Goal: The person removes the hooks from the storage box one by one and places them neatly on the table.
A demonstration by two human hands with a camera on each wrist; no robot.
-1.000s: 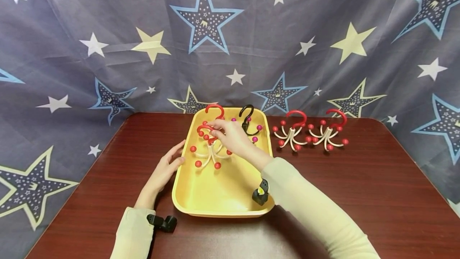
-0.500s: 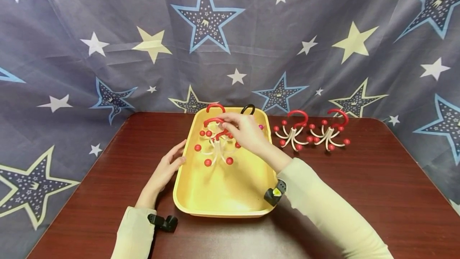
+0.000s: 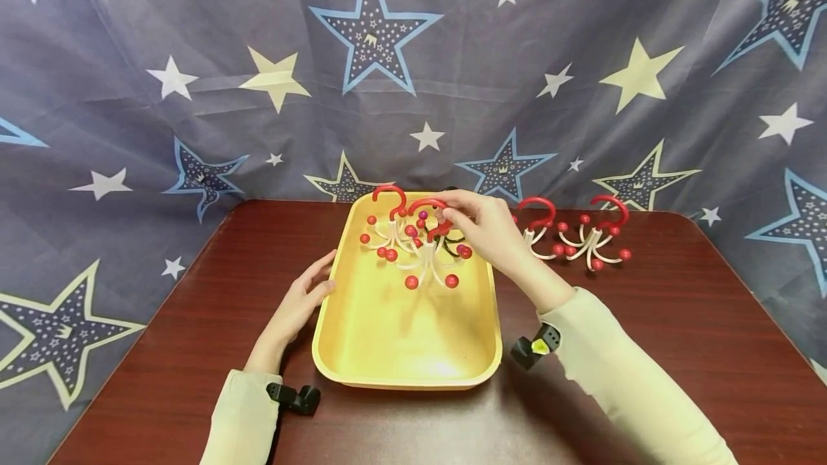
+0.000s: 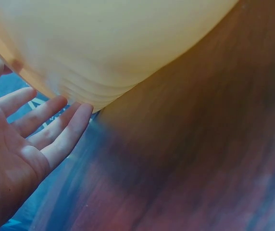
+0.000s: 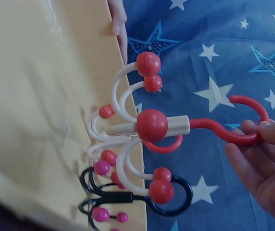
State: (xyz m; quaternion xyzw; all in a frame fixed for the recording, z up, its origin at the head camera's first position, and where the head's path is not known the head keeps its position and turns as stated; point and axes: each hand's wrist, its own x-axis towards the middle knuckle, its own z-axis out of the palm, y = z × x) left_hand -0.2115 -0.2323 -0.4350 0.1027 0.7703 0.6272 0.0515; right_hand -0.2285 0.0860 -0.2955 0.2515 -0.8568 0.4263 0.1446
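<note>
My right hand (image 3: 494, 232) pinches the red hook of a hanger (image 3: 429, 253) with curved white arms and red ball tips. This hanger is upright over the yellow tray (image 3: 400, 350), with the pinch clear in the right wrist view. Behind it in the tray stand a similar red-and-white hanger (image 3: 393, 232) and a black hanger (image 5: 120, 197) with magenta balls. In the head view the black one is largely hidden. My left hand (image 3: 300, 300) touches the tray's left side, its thumb at the rim. Fairly straight fingers (image 4: 41, 115) lie along the outer wall in the left wrist view.
Two more red-and-white hangers stand on the brown table (image 3: 678, 364) right of the tray. The nearer hanger (image 3: 530, 237) is partly behind my right hand; the other hanger (image 3: 591, 239) is beyond it. A star-patterned curtain (image 3: 413, 106) hangs behind the table.
My right hand has carried the held hanger rightward across the tray, from the left side to in front of the black hanger. My left hand has stayed at the tray's side.
</note>
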